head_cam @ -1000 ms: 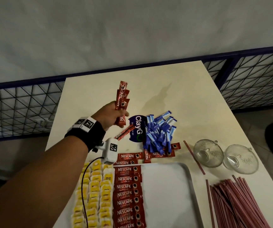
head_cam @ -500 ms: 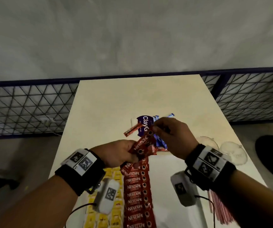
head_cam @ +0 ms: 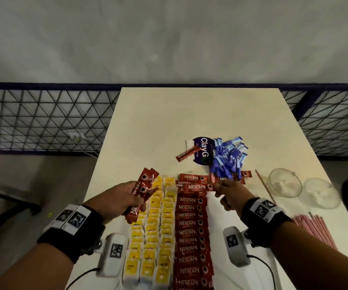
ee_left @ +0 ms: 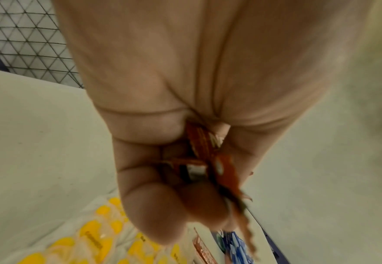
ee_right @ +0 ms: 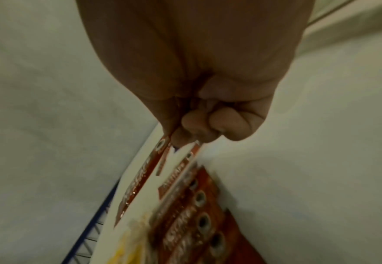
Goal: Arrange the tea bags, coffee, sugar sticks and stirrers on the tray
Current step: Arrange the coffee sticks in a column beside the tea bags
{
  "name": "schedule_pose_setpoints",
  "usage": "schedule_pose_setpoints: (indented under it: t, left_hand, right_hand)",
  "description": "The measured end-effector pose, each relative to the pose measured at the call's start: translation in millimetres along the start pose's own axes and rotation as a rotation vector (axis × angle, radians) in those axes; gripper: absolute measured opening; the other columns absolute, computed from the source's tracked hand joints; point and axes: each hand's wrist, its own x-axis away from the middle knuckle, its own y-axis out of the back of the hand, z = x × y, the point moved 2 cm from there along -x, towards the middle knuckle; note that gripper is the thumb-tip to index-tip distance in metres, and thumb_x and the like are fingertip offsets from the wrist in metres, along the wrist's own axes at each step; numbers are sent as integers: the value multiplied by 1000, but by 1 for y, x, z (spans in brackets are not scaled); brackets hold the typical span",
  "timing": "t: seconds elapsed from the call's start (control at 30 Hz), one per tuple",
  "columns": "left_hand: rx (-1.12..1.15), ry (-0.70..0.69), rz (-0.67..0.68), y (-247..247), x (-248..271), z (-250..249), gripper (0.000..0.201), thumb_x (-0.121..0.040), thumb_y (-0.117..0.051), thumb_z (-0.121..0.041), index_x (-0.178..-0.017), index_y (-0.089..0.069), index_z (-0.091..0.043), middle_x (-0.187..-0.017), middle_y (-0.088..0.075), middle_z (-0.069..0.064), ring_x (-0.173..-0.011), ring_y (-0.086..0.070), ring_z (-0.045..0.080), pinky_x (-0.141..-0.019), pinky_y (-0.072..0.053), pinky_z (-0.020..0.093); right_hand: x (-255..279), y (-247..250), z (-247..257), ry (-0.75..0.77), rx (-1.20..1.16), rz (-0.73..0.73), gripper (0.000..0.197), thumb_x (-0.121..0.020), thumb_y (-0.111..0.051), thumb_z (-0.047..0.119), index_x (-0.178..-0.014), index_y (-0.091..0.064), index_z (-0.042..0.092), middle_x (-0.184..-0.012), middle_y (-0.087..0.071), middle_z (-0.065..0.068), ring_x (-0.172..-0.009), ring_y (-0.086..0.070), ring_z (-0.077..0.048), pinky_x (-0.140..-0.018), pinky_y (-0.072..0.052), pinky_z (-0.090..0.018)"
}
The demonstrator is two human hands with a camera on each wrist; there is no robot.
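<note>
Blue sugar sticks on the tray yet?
No. The sugar sticks lie heaped on the table, beyond the coffee row.

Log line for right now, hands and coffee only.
left hand grips coffee stick bundle | right hand pinches one coffee stick at coffee row top

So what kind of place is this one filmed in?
Hard to say for sure; it looks like a plain indoor workspace, perhaps a staging corner. A bare grey wall, a blue-framed wire mesh barrier, and a cream table of hospitality supplies.
</note>
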Motion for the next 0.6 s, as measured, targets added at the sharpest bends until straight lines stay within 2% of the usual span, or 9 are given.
schedule_pose_setpoints:
  t: [0.1, 0.23, 0.33, 0.37, 0.5, 0.6]
  left_hand:
    - [4, 31, -35, 2, 5, 9, 15, -95, -51, -2, -108, -57, -7, -77, -65, 11, -61, -53, 21, -52, -45, 30]
    - [0, 45, -56, 6, 10, 17, 14, -95, -53, -4, -108, -57, -7, -78, -67, 9, -63, -56, 21, -55, -46, 33]
    - [13, 42, -52, 6, 12, 19, 16, -95, -53, -3, -110, -57, -7, -78, -67, 10, -60, -56, 18, -53, -46, 32]
    - [9, 39, -51, 6, 12, 19, 16, -95, -53, -3, -109, -57, -7, -78, -67, 9, -61, -57, 17, -54, -46, 32]
    - [-38, 35, -52, 5, 14, 19, 14, -96, -52, -5, -108, -58, -8, -77, -68, 5, -69, -59, 20, -58, -48, 33]
    - [-59, 37, -58, 3, 15, 19, 15, -96, -53, -6, -108, -59, -11, -77, -69, 3, -75, -60, 23, -62, -49, 33]
  right_hand:
    - [-9, -10, -19, -137, 11, 33, 20, -98, -49, 17, -92, -59, 1, -73, -57, -9, -46, -38, -18, -48, -28, -23]
    - [-12, -19, -26, -176, 52, 48, 24, -98, -50, 19, -83, -59, 3, -68, -55, -8, -45, -38, -17, -46, -29, -21]
    - [-14, -22, -26, -179, 120, 35, 30, -97, -51, 22, -73, -58, 4, -51, -50, -2, -41, -35, -16, -42, -28, -20]
    - [-15, -22, -26, -174, 146, 27, 32, -97, -52, 23, -72, -58, 5, -51, -51, -2, -40, -35, -16, -41, -29, -21]
    - [-18, -25, -24, -138, 319, -3, 29, -95, -54, 28, -75, -64, 9, -80, -67, -12, -48, -44, -18, -44, -35, -25]
    - [-20, -25, -23, -116, 438, -20, 24, -92, -57, 30, -80, -66, 12, -90, -72, -10, -56, -50, -18, -50, -40, -26]
